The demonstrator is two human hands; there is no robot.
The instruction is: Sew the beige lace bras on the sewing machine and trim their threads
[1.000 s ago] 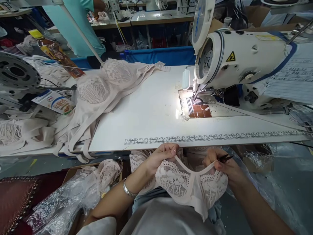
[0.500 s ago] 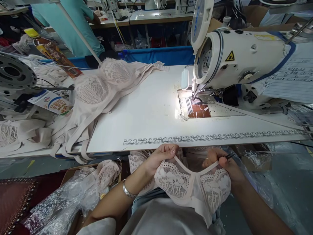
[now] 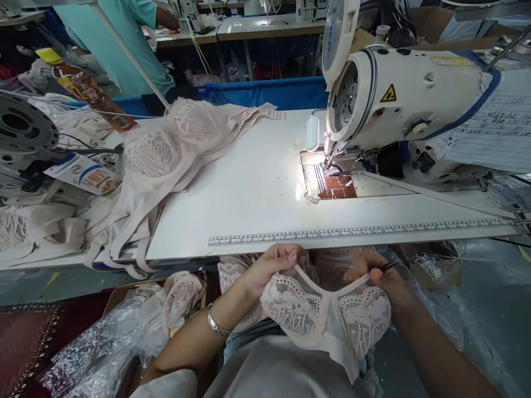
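A pale pink lace bra hangs between my hands, in front of the table's near edge and above my lap. My left hand pinches its upper edge at the left cup. At the right cup my right hand grips the same edge, with a thin dark pointed tool, perhaps snips, sticking out between its fingers. The edge is drawn out between both hands. Beyond them stands a white sewing machine, its lamp lighting the needle area.
More bras are heaped on the left of the white table. A printed ruler strip runs along its front. A drink bottle leans behind the heap. Plastic-wrapped pieces lie lower left. A person in a teal shirt works beyond.
My hands and the bra stay almost still. The view shifts very slightly. In the background, the person in teal has stretched an arm forward over the other table.
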